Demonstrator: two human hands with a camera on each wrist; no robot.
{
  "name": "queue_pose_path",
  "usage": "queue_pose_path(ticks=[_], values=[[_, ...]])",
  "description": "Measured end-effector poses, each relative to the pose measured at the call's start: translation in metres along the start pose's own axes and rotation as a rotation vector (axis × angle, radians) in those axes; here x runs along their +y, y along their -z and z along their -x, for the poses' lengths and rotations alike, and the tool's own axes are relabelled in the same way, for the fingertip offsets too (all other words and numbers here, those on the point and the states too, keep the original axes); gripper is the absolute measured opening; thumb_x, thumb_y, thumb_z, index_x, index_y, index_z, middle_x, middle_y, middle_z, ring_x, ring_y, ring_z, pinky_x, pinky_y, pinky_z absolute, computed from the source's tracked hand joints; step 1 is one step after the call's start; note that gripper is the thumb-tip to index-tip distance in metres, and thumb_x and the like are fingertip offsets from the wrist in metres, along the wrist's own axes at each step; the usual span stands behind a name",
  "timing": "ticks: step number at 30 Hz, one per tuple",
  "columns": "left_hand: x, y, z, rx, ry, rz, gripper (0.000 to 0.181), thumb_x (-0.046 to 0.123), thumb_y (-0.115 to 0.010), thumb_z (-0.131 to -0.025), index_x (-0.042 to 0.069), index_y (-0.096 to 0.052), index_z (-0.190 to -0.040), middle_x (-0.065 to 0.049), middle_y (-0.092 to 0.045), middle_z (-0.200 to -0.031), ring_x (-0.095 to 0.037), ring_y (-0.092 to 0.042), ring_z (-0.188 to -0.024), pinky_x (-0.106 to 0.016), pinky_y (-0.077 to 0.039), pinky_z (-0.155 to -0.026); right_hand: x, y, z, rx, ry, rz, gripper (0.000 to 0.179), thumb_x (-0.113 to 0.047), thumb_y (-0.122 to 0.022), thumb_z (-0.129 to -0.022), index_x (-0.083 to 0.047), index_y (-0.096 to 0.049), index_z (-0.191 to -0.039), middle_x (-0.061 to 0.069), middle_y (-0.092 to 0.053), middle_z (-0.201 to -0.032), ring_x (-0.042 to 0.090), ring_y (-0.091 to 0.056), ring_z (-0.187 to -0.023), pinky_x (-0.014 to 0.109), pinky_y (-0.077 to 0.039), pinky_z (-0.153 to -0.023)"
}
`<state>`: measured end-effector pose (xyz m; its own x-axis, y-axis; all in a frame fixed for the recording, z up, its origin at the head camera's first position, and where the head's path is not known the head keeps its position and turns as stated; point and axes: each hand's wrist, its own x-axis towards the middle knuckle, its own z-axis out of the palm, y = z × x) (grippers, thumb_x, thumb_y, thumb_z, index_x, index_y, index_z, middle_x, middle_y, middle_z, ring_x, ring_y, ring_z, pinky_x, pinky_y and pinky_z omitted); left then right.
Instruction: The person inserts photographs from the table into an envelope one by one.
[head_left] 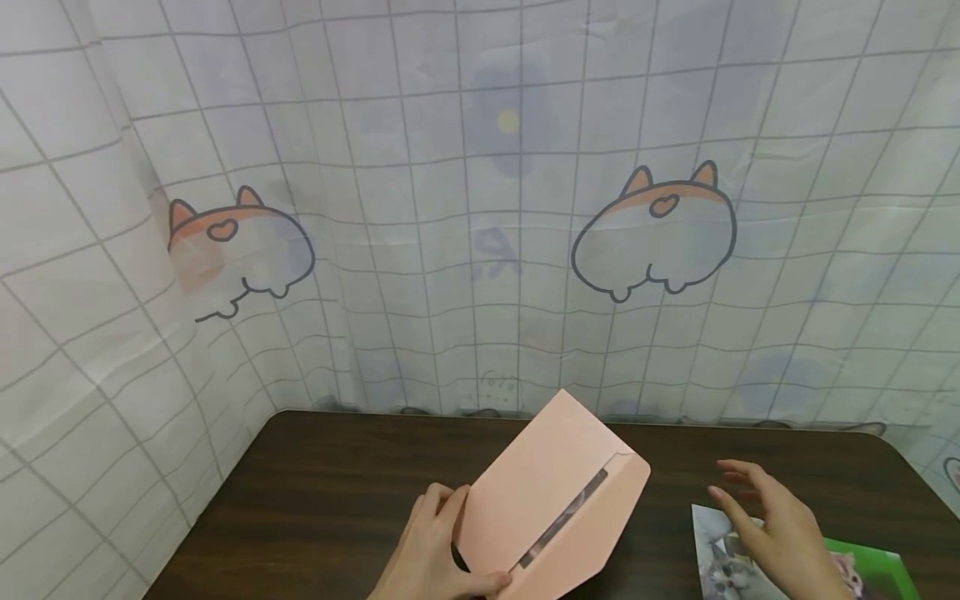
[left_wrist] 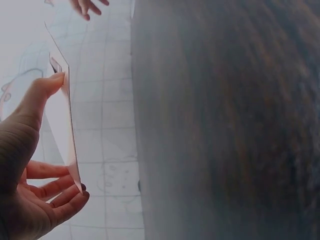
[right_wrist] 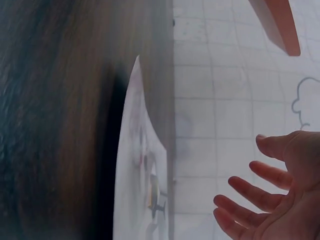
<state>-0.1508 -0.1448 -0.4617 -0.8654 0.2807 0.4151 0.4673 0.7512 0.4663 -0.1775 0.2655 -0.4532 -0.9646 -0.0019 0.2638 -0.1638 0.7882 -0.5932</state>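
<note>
A pink envelope is held up over the table by my left hand. Its flap is unfolded, and a dark printed card shows as a strip inside the opening. In the left wrist view the thumb presses one face while the fingers support the far edge. My right hand hovers with relaxed, parted fingers, holding nothing. Below it lies a picture sheet printed with a cat, its corner curling up in the right wrist view.
A green printed card lies beside the cat sheet at the right of the dark wooden table. Behind the table's far edge hangs a white grid curtain with cartoon animal prints.
</note>
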Motion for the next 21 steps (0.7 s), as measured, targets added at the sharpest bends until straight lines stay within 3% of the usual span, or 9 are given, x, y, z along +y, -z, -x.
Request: queue_pose_path(ticks=[5, 13, 21], values=[[0.000, 0.000, 0.000, 0.000, 0.022, -0.001, 0.092, 0.068, -0.088, -0.072, 0.001, -0.065, -0.131, 0.004, -0.047, -0.107, -0.013, -0.046, -0.094, -0.029, -0.049, -0.075, 0.010, 0.001, -0.001, -0.005, -0.009, 0.032, 0.047, -0.018, -0.070, -0.103, 0.008, -0.055, -0.139, 0.039, -0.063, -0.129, 0.054, -0.069, -0.106, 0.060, -0.058, -0.081], [-0.001, 0.000, -0.002, 0.032, -0.006, 0.001, 0.091, 0.067, -0.088, -0.073, 0.000, -0.065, -0.130, 0.002, -0.048, -0.107, -0.013, -0.047, -0.094, -0.029, -0.050, -0.075, 0.029, 0.007, 0.000, -0.073, -0.061, 0.087, 0.049, -0.024, -0.068, -0.104, 0.010, -0.055, -0.137, 0.042, -0.062, -0.126, 0.054, -0.069, -0.099, 0.060, -0.058, -0.078], [-0.001, 0.003, -0.002, -0.006, 0.052, 0.015, 0.090, 0.065, -0.089, -0.073, 0.001, -0.064, -0.132, 0.003, -0.047, -0.108, -0.014, -0.046, -0.095, -0.031, -0.050, -0.077, 0.046, 0.008, 0.003, -0.081, -0.024, 0.124, 0.044, -0.019, -0.069, -0.103, 0.011, -0.057, -0.132, 0.040, -0.065, -0.119, 0.051, -0.070, -0.098, 0.062, -0.056, -0.077]])
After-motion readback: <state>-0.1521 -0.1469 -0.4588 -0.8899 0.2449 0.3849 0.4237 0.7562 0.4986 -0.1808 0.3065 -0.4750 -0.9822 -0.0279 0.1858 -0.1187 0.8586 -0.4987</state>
